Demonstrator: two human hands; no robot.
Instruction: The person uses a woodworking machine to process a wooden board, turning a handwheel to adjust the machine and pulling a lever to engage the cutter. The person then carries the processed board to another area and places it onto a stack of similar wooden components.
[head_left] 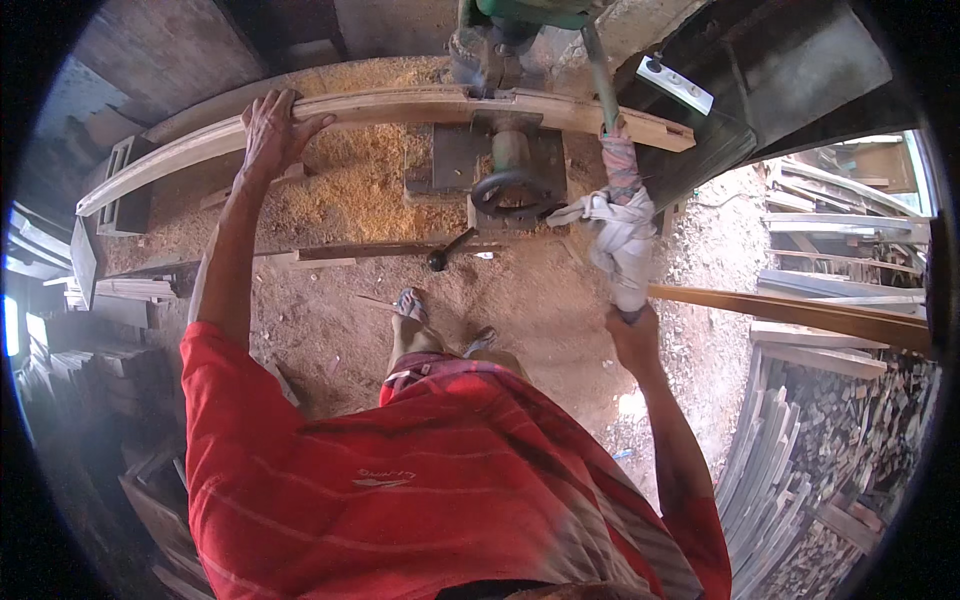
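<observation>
A long pale wooden beam (390,108) lies crosswise on the machine's bed, with a slot cut near its right end. My left hand (272,135) grips the beam left of the machine, fingers over its far edge and thumb spread along it. At the right, my right hand (636,335) is closed round the lower end of a long lever (604,75). White cloth (622,245) is wrapped about this lever. The green machine head (535,12) stands over the beam; the tool's contact with the wood is hard to make out. A clamp with a dark handwheel (510,194) sits against the beam's near side.
Wood chips (350,185) cover the bed. A black-knobbed handle (437,260) juts out on the near side. A white power strip (676,85) is at the upper right. Another timber (800,315) extends at the right, by stacked boards (820,360). Shavings litter the floor.
</observation>
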